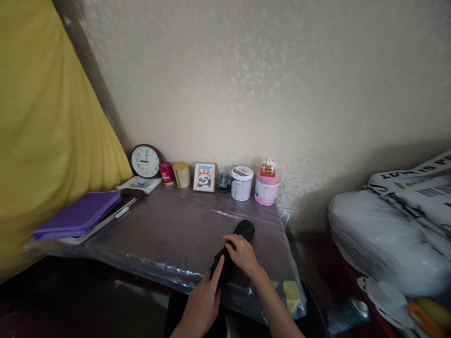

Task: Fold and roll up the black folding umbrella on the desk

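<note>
A black folded umbrella [243, 230] lies slantwise on the table near its front edge, its far end pointing up and to the right. My left hand [204, 300] holds the near end, with the index finger stretched along the fabric and the thumb beside it. Across the middle of the umbrella, my right hand [241, 253] is closed, thumb and fingers pinched at the fabric. Whatever small part sits between those fingertips is hidden.
Clear plastic covers the table [169, 230]. Along the wall stand a clock [145, 161], a panda picture frame [204, 177], a white tub [241, 184] and a pink tub [267, 188] topped by a cat figurine [268, 167]. A purple folder [79, 216] lies left.
</note>
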A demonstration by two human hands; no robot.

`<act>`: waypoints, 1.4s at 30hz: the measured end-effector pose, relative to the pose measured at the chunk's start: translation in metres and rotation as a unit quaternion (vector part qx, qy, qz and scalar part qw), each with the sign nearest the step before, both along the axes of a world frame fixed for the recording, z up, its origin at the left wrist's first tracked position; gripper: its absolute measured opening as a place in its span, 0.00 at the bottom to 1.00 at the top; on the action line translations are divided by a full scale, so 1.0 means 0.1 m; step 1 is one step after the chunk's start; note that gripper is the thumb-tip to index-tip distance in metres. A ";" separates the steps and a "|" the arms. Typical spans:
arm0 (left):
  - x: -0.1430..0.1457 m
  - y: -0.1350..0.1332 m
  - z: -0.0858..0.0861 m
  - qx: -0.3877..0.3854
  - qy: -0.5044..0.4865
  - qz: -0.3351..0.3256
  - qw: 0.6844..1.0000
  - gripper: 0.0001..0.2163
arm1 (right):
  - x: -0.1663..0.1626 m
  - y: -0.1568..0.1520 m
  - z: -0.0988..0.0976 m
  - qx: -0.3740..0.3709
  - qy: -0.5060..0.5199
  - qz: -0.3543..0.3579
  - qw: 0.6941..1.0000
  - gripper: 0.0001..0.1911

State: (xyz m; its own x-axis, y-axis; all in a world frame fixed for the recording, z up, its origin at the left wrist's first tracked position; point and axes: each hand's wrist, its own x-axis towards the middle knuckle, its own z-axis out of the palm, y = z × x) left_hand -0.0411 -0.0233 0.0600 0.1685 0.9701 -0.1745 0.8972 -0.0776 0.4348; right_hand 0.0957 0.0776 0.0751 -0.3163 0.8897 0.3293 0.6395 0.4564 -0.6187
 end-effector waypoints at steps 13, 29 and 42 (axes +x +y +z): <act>0.00 -0.01 -0.03 0.008 0.011 -0.002 1.000 0.29 | 0.00 0.00 -0.02 0.007 0.046 -0.008 0.999 0.16; -0.03 0.02 -0.11 0.026 0.012 -0.004 1.000 0.30 | 0.03 0.03 -0.07 0.004 0.132 0.018 0.991 0.11; -0.04 0.01 -0.12 0.047 0.001 0.003 0.999 0.29 | 0.82 -0.41 -0.18 -0.152 0.328 -0.122 0.924 0.15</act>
State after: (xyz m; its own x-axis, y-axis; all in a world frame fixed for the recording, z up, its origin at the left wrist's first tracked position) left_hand -0.0446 -0.0222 0.0478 0.1617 0.9833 -0.0830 0.8986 -0.1120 0.4241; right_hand 0.1778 0.0371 0.0568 0.0848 0.9912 0.1016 0.1426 0.0889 -0.9858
